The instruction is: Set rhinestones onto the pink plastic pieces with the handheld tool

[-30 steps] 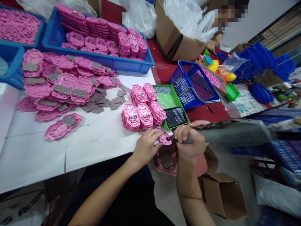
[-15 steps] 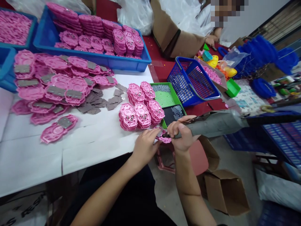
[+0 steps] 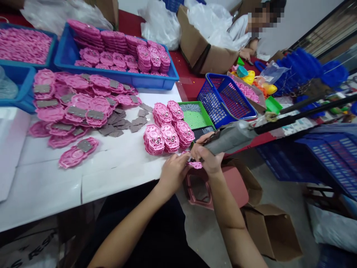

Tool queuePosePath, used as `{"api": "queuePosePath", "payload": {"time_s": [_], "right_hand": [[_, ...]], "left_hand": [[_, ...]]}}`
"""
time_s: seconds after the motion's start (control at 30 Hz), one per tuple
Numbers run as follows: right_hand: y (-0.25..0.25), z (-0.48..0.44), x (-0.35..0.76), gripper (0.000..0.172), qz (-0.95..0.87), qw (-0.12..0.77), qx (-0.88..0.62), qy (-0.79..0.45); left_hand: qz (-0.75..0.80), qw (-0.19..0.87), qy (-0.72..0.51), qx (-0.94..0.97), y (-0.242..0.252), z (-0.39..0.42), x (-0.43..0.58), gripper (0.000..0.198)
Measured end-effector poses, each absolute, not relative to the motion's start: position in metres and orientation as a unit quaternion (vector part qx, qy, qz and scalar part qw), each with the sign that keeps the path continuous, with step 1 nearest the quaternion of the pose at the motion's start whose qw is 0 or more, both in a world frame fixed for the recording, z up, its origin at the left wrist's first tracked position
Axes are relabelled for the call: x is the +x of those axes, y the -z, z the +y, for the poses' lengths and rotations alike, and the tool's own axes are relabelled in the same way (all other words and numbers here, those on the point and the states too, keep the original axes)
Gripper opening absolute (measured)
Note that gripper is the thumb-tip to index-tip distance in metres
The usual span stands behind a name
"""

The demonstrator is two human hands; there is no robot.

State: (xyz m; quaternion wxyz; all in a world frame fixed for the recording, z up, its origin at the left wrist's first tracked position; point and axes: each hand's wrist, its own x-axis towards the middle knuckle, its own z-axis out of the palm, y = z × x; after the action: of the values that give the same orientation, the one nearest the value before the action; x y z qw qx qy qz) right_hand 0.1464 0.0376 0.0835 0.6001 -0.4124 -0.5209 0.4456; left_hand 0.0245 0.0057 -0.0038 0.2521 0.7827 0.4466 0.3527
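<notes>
Mostly white tabletop [image 3: 50, 186], blue bins [image 3: 167, 78], cardboard boxes [image 3: 270, 230]

The plastic piece [image 3: 196, 164] is pink, like the stacks [image 3: 169, 130] beside it. The power tool [image 3: 231, 138] is grey with a black cable. The tabletop [image 3: 55, 182] is white. The small tray [image 3: 208, 117] is green, the basket [image 3: 227, 98] blue mesh, the bin [image 3: 167, 80] blue, the little plates [image 3: 122, 121] grey, the stool [image 3: 237, 186] dusty pink.
</notes>
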Motion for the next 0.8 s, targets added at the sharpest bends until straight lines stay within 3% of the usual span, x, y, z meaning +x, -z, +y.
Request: {"api": "queuePosePath", "payload": {"time_s": [0.23, 0.37, 0.53, 0.8], "right_hand": [[-0.123, 0.033, 0.166, 0.013, -0.471, 0.718, -0.390, -0.333], [-0.128, 0.023, 0.174, 0.011, -0.479, 0.724, -0.382, -0.316], [-0.126, 0.014, 0.170, 0.012, -0.456, 0.722, -0.387, -0.347], [-0.134, -0.001, 0.182, 0.009, -0.394, 0.728, -0.432, -0.357]], "left_hand": [[0.380, 0.115, -0.363, 0.843, 0.012, -0.001, 0.022, 0.019], [0.334, 0.014, -0.350, 0.875, 0.012, -0.004, 0.015, 0.017], [0.276, -0.041, -0.313, 0.908, 0.010, -0.004, 0.005, 0.019], [0.280, -0.092, -0.448, 0.844, -0.021, -0.056, -0.092, 0.014]]}}
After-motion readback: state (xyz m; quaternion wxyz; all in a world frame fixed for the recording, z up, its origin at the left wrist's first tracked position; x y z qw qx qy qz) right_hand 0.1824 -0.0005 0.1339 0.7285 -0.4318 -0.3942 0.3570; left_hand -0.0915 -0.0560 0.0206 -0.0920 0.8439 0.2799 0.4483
